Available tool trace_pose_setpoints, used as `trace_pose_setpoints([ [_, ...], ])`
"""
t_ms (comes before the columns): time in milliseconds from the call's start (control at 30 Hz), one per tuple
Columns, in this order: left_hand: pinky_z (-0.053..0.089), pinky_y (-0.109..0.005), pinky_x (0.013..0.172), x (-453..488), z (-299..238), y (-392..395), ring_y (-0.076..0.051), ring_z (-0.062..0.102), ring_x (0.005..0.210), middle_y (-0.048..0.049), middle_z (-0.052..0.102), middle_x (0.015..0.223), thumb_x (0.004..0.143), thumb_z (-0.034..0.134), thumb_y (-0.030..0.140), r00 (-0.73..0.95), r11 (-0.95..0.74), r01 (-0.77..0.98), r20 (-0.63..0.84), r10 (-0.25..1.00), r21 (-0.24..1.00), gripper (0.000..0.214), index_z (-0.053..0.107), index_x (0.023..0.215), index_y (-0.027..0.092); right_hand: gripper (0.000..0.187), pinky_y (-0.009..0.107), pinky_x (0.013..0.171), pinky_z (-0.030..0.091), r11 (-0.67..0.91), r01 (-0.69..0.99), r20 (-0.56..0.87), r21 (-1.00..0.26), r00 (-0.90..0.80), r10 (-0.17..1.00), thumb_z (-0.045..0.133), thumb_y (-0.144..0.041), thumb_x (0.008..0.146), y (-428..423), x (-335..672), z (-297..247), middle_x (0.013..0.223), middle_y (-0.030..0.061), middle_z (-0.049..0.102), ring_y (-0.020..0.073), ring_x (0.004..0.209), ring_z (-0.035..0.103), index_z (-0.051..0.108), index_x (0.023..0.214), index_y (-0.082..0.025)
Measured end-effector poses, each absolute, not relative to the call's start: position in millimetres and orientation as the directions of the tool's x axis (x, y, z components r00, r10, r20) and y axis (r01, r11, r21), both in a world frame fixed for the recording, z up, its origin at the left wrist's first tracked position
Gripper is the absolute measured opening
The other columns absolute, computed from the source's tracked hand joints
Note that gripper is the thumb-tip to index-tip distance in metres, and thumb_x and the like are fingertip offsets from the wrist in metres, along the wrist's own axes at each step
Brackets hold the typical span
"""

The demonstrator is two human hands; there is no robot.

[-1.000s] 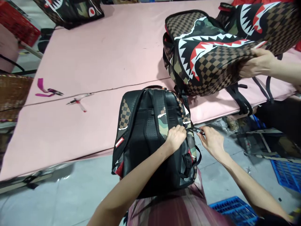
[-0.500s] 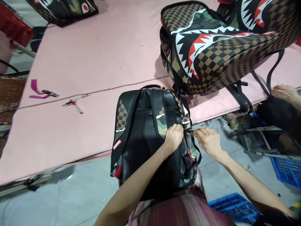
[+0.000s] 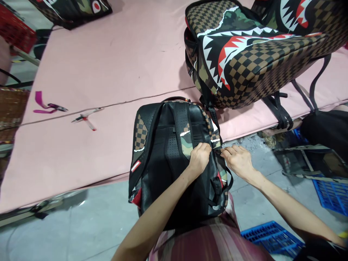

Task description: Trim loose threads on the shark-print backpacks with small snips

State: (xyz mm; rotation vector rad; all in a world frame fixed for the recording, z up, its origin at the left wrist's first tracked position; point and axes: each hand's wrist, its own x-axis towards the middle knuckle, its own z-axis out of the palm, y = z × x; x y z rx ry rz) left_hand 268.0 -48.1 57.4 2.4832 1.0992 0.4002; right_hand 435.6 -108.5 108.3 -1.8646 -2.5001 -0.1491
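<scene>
A backpack (image 3: 171, 163) leans upright against the table's front edge, its black back panel and shoulder straps facing me. Checked and camouflage patches show on its straps and side. My left hand (image 3: 200, 158) is closed on the right edge of the back panel, fingertips curled out of sight. Close beside it, my right hand (image 3: 237, 159) pinches a small dark piece at the bag's side; whether this is a zipper pull or a small tool I cannot make out.
More shark-mouth backpacks (image 3: 244, 72) lie on the pink table (image 3: 108, 65) at right. Thread snips with a magenta ribbon (image 3: 54, 107) and a pen-like tool (image 3: 85, 117) lie at left. Blue crates (image 3: 272, 237) stand on the floor. A black bag (image 3: 326, 127) is at far right.
My right hand has shifted slightly left and up, closer to the backpack's side. My left hand stays nearly in place. Another person's hand at the far right has gone from view.
</scene>
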Motion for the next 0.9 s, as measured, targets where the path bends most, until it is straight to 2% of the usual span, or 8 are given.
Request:
trace_pose_setpoints([
  [300,0.045,-0.029,0.081,267.6,58.2,-48.5,-0.017,0.05,0.088,-0.0048,0.06,0.092,0.087,0.04,0.011,0.635,-0.599,0.65,0.1,0.766,0.467,0.019,0.059,0.088,0.015,0.019,0.03,0.064,0.026,0.344,0.934,0.111,0.096,-0.354,0.929,0.047,-0.014,0.088,-105.5,433.4,104.8,0.076,0.0031,0.065,0.0167,0.072,0.049,0.065,0.085,-0.017],
  [500,0.046,-0.028,0.081,267.5,58.7,-47.1,-0.016,0.051,0.088,-0.0046,0.061,0.094,0.086,0.041,0.008,0.61,-0.557,0.646,0.085,0.788,0.522,0.021,0.06,0.088,0.015,0.022,0.028,0.061,0.029,0.099,0.992,0.185,-0.073,-0.084,0.979,0.048,-0.031,0.089,-111.2,443.5,100.5,0.08,0.0029,0.066,0.0158,0.072,0.052,0.066,0.09,-0.019],
  [700,0.046,-0.029,0.082,267.6,60.3,-46.5,-0.016,0.052,0.089,-0.0048,0.061,0.095,0.086,0.041,0.009,0.604,-0.545,0.649,0.077,0.793,0.531,0.021,0.06,0.088,0.015,0.023,0.03,0.064,0.029,0.203,0.978,0.14,0.04,-0.207,0.968,0.046,-0.028,0.09,-114.5,437.5,104.1,0.084,0.005,0.067,0.0175,0.074,0.051,0.065,0.094,-0.018],
  [900,0.046,-0.03,0.082,267.7,61.3,-47.3,-0.016,0.051,0.089,-0.0052,0.061,0.095,0.085,0.04,0.008,0.608,-0.544,0.652,0.065,0.791,0.528,0.021,0.06,0.089,0.016,0.023,0.031,0.063,0.027,0.218,0.975,0.082,0.052,-0.222,0.972,0.044,-0.024,0.091,-111.4,432.2,109.2,0.08,0.0059,0.066,0.0176,0.074,0.05,0.066,0.09,-0.018],
])
